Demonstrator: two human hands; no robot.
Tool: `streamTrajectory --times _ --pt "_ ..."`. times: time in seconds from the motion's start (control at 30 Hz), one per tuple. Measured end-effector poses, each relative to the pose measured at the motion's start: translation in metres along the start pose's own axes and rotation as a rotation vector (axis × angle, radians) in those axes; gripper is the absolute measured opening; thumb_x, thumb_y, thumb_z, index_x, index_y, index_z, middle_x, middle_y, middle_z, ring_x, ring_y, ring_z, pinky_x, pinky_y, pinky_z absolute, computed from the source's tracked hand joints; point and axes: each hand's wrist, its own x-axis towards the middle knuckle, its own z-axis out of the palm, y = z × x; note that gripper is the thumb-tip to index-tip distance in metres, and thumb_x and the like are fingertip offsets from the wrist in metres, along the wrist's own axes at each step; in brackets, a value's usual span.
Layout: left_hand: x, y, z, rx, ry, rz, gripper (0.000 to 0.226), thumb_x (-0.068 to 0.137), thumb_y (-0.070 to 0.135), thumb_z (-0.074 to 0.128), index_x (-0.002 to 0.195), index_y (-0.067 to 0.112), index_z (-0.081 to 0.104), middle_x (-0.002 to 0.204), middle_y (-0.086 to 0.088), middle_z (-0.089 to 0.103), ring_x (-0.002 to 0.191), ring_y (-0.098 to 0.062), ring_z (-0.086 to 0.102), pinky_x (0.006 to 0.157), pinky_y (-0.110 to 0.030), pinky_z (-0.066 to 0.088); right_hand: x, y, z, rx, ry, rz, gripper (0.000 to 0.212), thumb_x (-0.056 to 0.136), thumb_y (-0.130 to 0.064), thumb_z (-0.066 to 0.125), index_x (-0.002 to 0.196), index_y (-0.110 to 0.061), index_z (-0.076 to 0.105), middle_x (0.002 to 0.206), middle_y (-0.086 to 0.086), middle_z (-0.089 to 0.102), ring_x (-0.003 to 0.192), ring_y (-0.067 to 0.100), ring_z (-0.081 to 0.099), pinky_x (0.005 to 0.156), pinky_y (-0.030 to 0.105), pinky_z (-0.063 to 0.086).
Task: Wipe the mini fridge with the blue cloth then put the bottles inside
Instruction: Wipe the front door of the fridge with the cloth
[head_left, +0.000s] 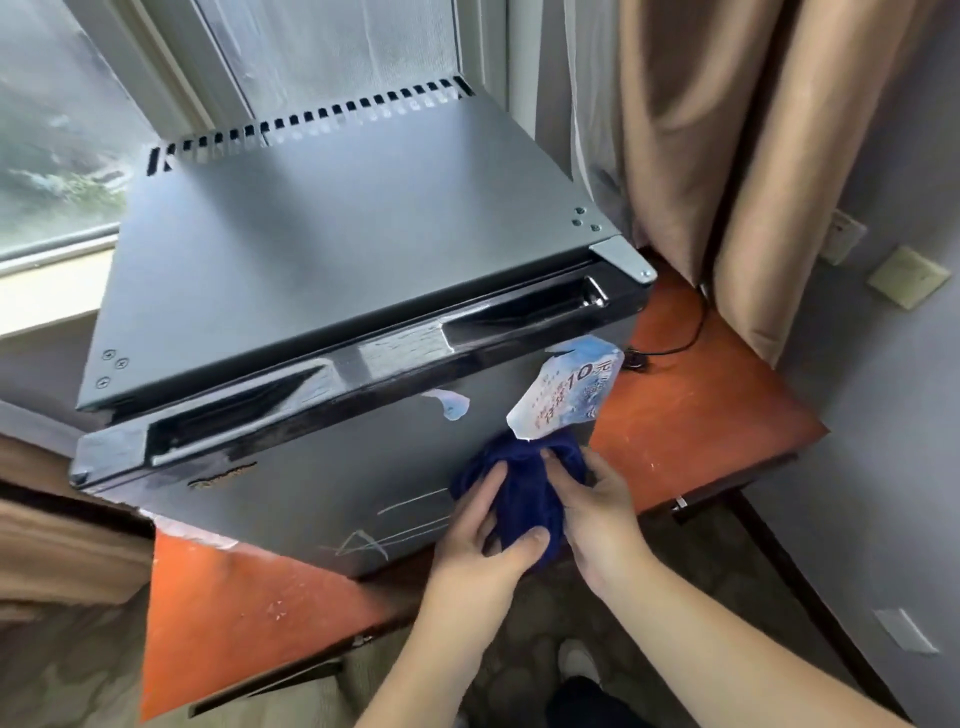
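A dark grey mini fridge (332, 218) stands on an orange table, its door shut and facing me. A bunched blue cloth (524, 483) is held against the door's right lower part, just under a torn paper sticker (569, 389). My left hand (485, 540) grips the cloth from the left, thumb curled under it. My right hand (597, 514) holds the cloth from the right, fingers wrapped round it. No bottles are in view.
The orange table (691, 415) juts out right and front of the fridge. A black cable (675, 343) lies on it behind the fridge. Beige curtains (727, 156) hang at the right, a window (62, 130) is behind, and a shoe (576, 660) shows on the floor.
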Motion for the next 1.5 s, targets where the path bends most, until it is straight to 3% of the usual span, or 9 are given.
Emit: streamTrajectory --times 0.3,0.4,0.53,0.7,0.9,1.0,1.13,1.3,1.5 --pt "0.035 -0.007 0.065 0.081 -0.091 -0.059 0.082 0.078 0.023 0.084 0.148 0.046 0.046 0.141 0.015 0.06 0.123 0.003 0.06 0.108 -0.028 0.049 0.04 -0.01 -0.062 0.052 -0.009 0.057 0.024 0.097 -0.025 0.067 0.116 -0.01 0.072 0.113 0.016 0.077 0.109 0.038 0.072 0.104 0.062 0.051" --pt "0.027 -0.011 0.045 -0.058 0.018 -0.073 0.088 0.063 0.029 0.088 0.144 0.038 0.055 0.134 0.008 0.069 0.122 -0.005 0.066 0.111 -0.04 0.05 0.036 -0.006 -0.047 0.033 -0.092 0.133 0.019 0.096 -0.021 0.07 0.112 -0.012 0.073 0.107 0.013 0.079 0.103 0.034 0.076 0.098 0.054 0.057" --pt "0.005 -0.013 0.007 -0.176 0.264 -0.049 0.068 0.072 0.008 0.081 0.132 0.031 0.061 0.126 0.003 0.073 0.108 -0.007 0.073 0.1 -0.033 0.058 0.02 0.007 -0.005 -0.048 -0.226 0.205 0.01 0.091 -0.017 0.076 0.101 -0.018 0.075 0.099 0.005 0.081 0.096 0.025 0.077 0.092 0.045 0.061" --pt "-0.015 -0.018 -0.014 -0.165 0.401 0.001 0.058 0.083 0.007 0.08 0.129 0.037 0.062 0.127 -0.002 0.074 0.116 -0.021 0.072 0.104 -0.045 0.054 0.012 0.015 0.019 -0.039 -0.327 0.256 0.016 0.09 -0.017 0.077 0.106 -0.018 0.076 0.102 0.004 0.082 0.098 0.024 0.078 0.093 0.044 0.062" --pt "0.024 -0.018 0.024 -0.02 0.09 -0.153 0.066 0.074 0.034 0.086 0.131 0.052 0.057 0.142 0.004 0.065 0.131 -0.016 0.062 0.114 -0.043 0.047 0.037 0.004 -0.034 -0.022 -0.135 0.179 0.011 0.094 -0.016 0.071 0.104 -0.014 0.076 0.103 0.01 0.081 0.1 0.032 0.076 0.094 0.05 0.059" --pt "0.045 -0.01 0.057 0.106 -0.093 -0.206 0.076 0.088 0.03 0.076 0.153 0.046 0.038 0.148 0.009 0.058 0.133 -0.008 0.058 0.116 -0.033 0.043 0.058 -0.002 -0.069 -0.04 -0.027 0.127 0.013 0.097 -0.016 0.066 0.106 -0.011 0.074 0.111 0.02 0.077 0.105 0.035 0.074 0.094 0.05 0.056" --pt "0.057 -0.011 0.076 0.129 -0.163 -0.198 0.1 0.068 0.044 0.075 0.158 0.04 0.032 0.153 0.007 0.055 0.133 -0.003 0.056 0.118 -0.033 0.041 0.073 0.001 -0.081 -0.036 0.042 0.153 0.011 0.099 -0.016 0.063 0.102 -0.013 0.073 0.113 0.024 0.075 0.096 0.033 0.072 0.086 0.045 0.052" --pt "0.039 -0.025 0.033 0.108 -0.028 -0.188 0.074 0.092 0.013 0.074 0.152 0.039 0.04 0.142 0.006 0.061 0.119 -0.001 0.063 0.092 -0.012 0.05 0.054 0.022 -0.045 -0.049 -0.049 0.223 0.014 0.1 -0.019 0.063 0.109 -0.015 0.072 0.105 0.011 0.08 0.094 0.026 0.077 0.074 0.036 0.059" --pt "-0.008 -0.033 -0.052 -0.074 0.32 -0.115 0.067 0.092 -0.006 0.068 0.149 0.024 0.049 0.132 -0.005 0.068 0.109 -0.003 0.065 0.071 -0.009 0.056 0.002 0.046 0.048 -0.148 -0.205 0.247 0.009 0.091 -0.015 0.074 0.1 -0.012 0.074 0.098 0.013 0.08 0.095 0.032 0.077 0.087 0.048 0.062"
